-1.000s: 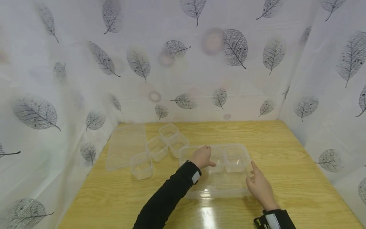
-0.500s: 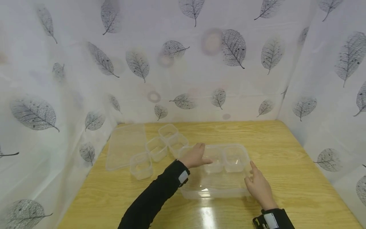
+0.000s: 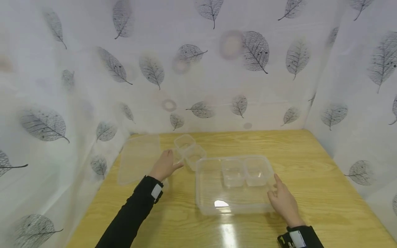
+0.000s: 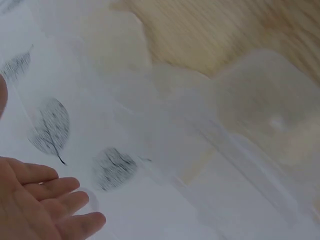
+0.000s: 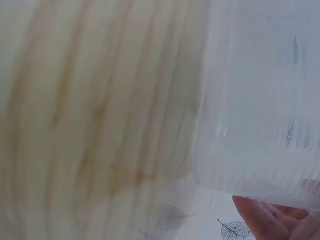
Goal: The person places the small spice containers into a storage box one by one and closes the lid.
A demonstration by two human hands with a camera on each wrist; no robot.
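In the head view, a large clear plastic storage box (image 3: 214, 193) stands open-topped on the table. Inside it, along the back, sit two small clear square containers, one mid-back (image 3: 233, 174) and one at the back right corner (image 3: 256, 172). My right hand (image 3: 283, 203) touches the outside of the box's right end wall, index finger pointing along it. My left hand (image 3: 164, 166), fingers spread and holding nothing, is over the loose small containers at left, one at the back (image 3: 184, 141) and one nearer the box (image 3: 195, 155). It partly hides two others.
A flat clear lid (image 3: 138, 156) lies at the back left of the wooden table (image 3: 248, 230). A white curtain with leaf prints (image 3: 217, 79) hangs around the back and both sides.
My left hand has moved left out of the storage box to the loose containers. The right hand stays at the box's right end, and the two containers inside keep their places.
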